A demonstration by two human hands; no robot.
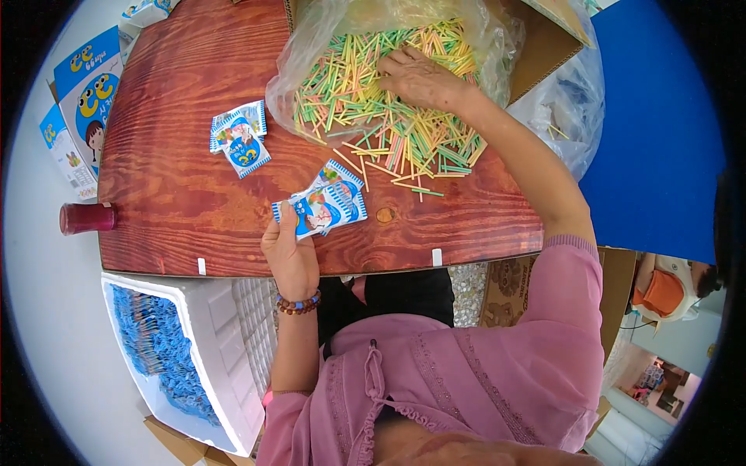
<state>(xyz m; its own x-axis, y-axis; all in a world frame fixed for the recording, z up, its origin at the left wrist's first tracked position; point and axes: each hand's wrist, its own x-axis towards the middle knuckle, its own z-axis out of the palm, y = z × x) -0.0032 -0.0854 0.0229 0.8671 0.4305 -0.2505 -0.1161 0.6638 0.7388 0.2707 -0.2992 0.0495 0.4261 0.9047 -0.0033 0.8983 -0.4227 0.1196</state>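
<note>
My left hand (pixel 291 250) is closed on small blue-and-white printed packets (pixel 336 208), pinched by one end just above the table's near edge. They overlap, so their number is hard to tell. My right hand (pixel 426 80) reaches into a heap of thin sticks (pixel 350 70) in yellow, green and pink, its fingers curled down among them; the fingertips are partly hidden. The heap lies in a clear plastic bag (pixel 281 101), and many sticks (pixel 420 159) spill from its mouth onto the wood. Left of the bag, more packets (pixel 242 144) lie overlapped on the table.
The reddish wooden table (pixel 171 186) bears a dark red jar (pixel 87 218) at its left edge. Printed blue-and-white boxes (pixel 89 101) stand beyond. A white foam box (pixel 225 342) filled with blue packets sits below left. A cardboard box (pixel 548 66) backs the bag; a blue panel (pixel 653 132) is right.
</note>
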